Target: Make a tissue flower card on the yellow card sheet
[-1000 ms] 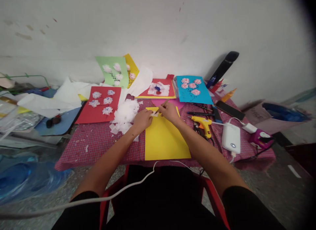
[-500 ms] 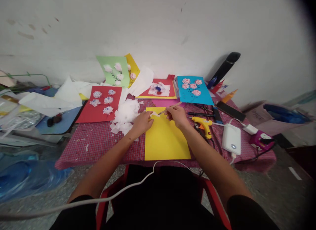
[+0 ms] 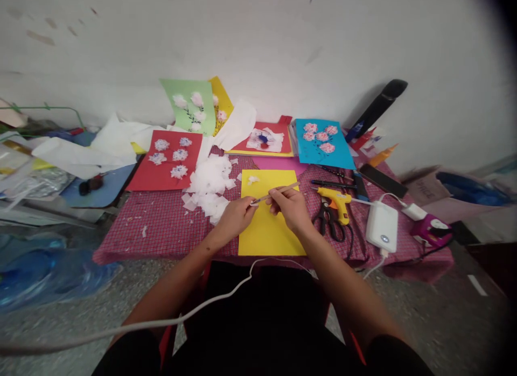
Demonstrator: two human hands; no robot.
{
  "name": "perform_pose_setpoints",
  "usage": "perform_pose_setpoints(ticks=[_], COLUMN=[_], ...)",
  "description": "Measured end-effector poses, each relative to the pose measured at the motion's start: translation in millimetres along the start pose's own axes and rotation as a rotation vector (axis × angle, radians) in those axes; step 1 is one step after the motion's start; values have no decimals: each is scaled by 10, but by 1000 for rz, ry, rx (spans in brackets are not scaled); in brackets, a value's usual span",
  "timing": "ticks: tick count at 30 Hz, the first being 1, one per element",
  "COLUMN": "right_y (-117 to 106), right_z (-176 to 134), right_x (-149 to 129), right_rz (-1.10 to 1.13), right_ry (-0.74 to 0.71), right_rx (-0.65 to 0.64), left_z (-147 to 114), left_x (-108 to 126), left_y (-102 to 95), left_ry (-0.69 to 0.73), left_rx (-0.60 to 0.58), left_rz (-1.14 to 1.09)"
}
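head: worn on head | faces forward-down | table (image 3: 161,230) near, wall behind

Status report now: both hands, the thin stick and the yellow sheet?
Left hand and right hand both pinch thin stick. Stick held above yellow sheet. White paper scraps left, glue gun right, both apart.

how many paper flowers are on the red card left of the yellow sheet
4 on the red card: top left, top right, middle left, lower right. None looks hidden.
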State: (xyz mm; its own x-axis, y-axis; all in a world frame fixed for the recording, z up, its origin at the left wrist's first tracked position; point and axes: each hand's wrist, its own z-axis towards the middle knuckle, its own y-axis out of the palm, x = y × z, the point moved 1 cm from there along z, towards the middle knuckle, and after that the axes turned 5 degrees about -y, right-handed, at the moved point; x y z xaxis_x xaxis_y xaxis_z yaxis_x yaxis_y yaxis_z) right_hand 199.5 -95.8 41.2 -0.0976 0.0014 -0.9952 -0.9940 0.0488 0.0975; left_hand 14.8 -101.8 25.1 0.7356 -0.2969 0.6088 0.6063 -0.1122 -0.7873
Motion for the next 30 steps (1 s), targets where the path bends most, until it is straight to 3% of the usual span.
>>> perform_pose_setpoints(ticks=[8, 13, 19, 26, 30], right_y=[97, 112, 59, 35, 42], right_z=[-247, -303, -285, -358, -400], right_x=[-59, -46, 50, 126, 167], right_rz=[-149, -193, -48, 183, 208], right_ry=[-126, -138, -54, 45, 45], right_rx=[-8, -7, 19, 71, 73], left_z=[-128, -191, -288, -490, -542], left_x=[-32, -53, -122, -73, -21], left_y=[14, 4, 39, 82, 121], left_ry=[-38, -110, -284, -431, -518], left_rx=[-64, -116, -265, -163, -104], left_rz=[-67, -366, -911, -1375, -1476])
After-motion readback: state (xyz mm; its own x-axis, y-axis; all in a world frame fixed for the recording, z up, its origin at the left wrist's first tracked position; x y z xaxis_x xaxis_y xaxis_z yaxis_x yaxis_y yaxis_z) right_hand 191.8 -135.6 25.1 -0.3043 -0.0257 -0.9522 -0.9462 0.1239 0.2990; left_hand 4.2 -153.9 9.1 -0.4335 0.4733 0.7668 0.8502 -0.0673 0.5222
